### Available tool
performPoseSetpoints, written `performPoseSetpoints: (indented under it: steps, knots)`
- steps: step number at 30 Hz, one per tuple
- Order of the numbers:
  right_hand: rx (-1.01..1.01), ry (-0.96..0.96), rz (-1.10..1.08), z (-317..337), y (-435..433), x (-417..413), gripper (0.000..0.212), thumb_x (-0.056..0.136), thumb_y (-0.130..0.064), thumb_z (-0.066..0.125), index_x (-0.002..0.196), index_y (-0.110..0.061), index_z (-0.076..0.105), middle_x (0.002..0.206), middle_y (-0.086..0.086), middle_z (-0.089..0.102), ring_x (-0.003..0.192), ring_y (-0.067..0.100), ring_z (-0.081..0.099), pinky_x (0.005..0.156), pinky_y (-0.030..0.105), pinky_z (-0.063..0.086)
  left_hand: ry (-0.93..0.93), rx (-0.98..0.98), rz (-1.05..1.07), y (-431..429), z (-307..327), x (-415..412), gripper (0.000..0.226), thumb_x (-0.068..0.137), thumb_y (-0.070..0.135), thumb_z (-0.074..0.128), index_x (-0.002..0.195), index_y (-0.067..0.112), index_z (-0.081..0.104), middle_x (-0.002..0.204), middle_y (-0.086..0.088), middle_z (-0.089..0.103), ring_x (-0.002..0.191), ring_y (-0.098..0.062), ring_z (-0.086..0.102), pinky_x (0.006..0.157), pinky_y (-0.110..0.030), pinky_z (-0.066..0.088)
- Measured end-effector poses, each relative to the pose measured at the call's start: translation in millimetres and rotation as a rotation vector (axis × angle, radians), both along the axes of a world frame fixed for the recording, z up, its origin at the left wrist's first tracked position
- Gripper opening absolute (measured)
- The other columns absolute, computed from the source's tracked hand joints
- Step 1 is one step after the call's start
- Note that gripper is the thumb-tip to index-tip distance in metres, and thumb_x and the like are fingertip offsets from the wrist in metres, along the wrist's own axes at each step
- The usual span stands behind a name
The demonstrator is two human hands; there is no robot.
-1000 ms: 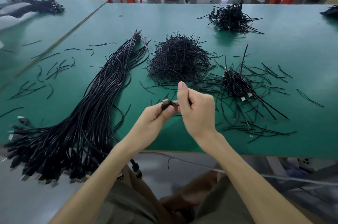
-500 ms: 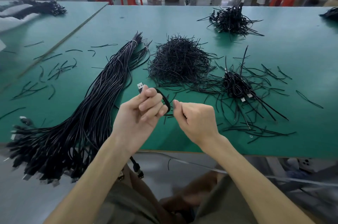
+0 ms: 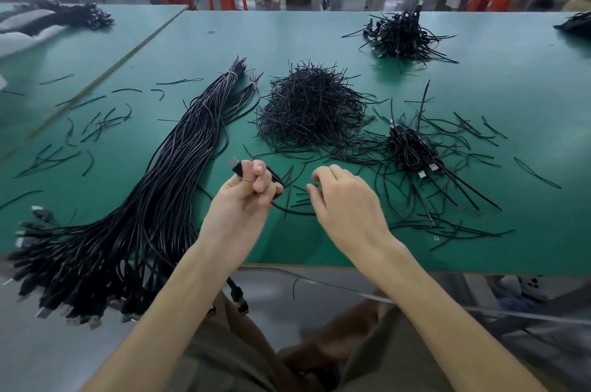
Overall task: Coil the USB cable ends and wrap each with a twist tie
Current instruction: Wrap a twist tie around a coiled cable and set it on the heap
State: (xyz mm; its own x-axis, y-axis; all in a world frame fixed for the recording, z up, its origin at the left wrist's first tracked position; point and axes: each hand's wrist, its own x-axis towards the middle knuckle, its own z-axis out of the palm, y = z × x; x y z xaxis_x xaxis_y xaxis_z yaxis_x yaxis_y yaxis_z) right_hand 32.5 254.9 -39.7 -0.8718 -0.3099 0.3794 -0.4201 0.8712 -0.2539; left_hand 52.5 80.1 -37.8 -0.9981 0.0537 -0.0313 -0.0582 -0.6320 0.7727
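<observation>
Head view: the left hand (image 3: 246, 196) is raised above the green desk (image 3: 527, 87), its fingers curled round the coiled end of a black USB cable (image 3: 275, 178). The cable's plug (image 3: 232, 164) sticks out past the knuckles, up and to the left. The right hand (image 3: 347, 203) hangs just beside it, the two hands apart, with its fingers bent down over a few loose twist ties (image 3: 299, 203). Whether it pinches one I cannot tell. Beyond both hands lies the big pile of twist ties (image 3: 311, 107). Left of the left hand a long bundle of cables (image 3: 153, 199) runs across the desk and over its near edge. Beyond and to the right of the right hand sits a heap of coiled cables (image 3: 411, 148).
</observation>
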Motion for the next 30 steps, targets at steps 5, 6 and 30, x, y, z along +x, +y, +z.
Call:
performPoseSetpoints:
  steps: [5, 6, 30]
  knots:
    - [-0.384, -0.318, 0.187, 11.1, -20.1, 16.2, 0.065, 0.097, -0.043, 0.060, 0.152, -0.017, 0.038, 0.145, -0.003, 0.052, 0.128, 0.014, 0.052, 0.105, 0.033, 0.045, -0.051, 0.145, 0.062, 12.6, 0.6, -5.4, 0.027, 0.106, 0.031, 0.036, 0.090, 0.017, 0.052, 0.068, 0.010, 0.051, 0.061, -0.006, 0.054, 0.081, -0.022, 0.053]
    - [-0.437, -0.399, 0.221, 13.4, -23.9, 15.9, 0.075, 0.093, -0.049, 0.066, 0.154, -0.019, 0.035, 0.149, -0.005, 0.048, 0.133, 0.012, 0.048, 0.109, 0.033, 0.042, -0.057, 0.201, 0.049, 16.0, 0.4, -4.9, 0.022, 0.102, 0.032, 0.041, 0.092, 0.017, 0.054, 0.071, 0.009, 0.054, 0.065, -0.007, 0.058, 0.079, -0.022, 0.056]
    - [-0.378, -0.325, 0.255, 8.0, -14.3, -5.6, 0.026, 0.086, -0.019, 0.076, 0.112, -0.017, 0.071, 0.087, -0.002, 0.054, 0.080, 0.017, 0.052, 0.074, 0.030, 0.042, -0.089, -0.636, 0.108, -12.6, -5.7, 8.9, 0.016, 0.078, 0.027, 0.078, 0.088, 0.014, 0.080, 0.075, -0.002, 0.070, 0.064, -0.010, 0.062, 0.054, -0.022, 0.051]
